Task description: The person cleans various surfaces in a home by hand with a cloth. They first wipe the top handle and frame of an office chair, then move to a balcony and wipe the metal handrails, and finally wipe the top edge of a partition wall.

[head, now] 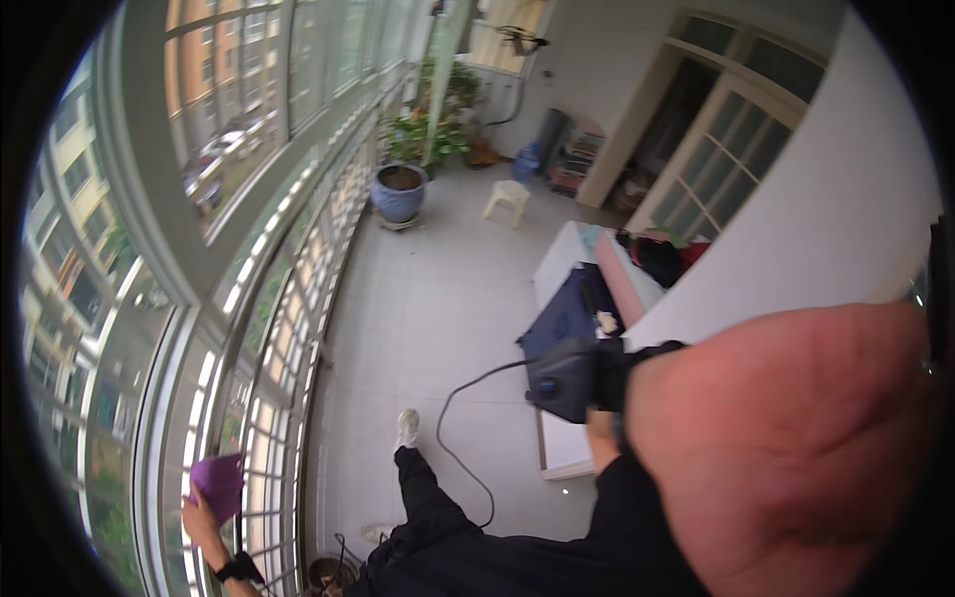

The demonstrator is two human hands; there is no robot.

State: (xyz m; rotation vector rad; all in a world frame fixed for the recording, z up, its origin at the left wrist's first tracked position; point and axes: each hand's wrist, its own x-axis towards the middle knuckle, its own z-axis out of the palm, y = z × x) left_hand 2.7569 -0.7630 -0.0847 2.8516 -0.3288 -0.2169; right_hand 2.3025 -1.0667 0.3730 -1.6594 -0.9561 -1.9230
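Observation:
At the lower left, my left hand holds a purple cloth against or just in front of the window's metal bars; a black band circles that wrist. My right hand is raised very close to the camera, large and blurred, its fingers not discernible. A black strapped device sits at the right wrist. A black cable loops from near this device down toward my dark clothing. Behind the device stands a dark blue suitcase.
Tall framed windows line the left side. Ahead are a blue pot with soil, leafy plants, a cream stool, and a blue water bottle. A glass-paned door and a white wall are at right.

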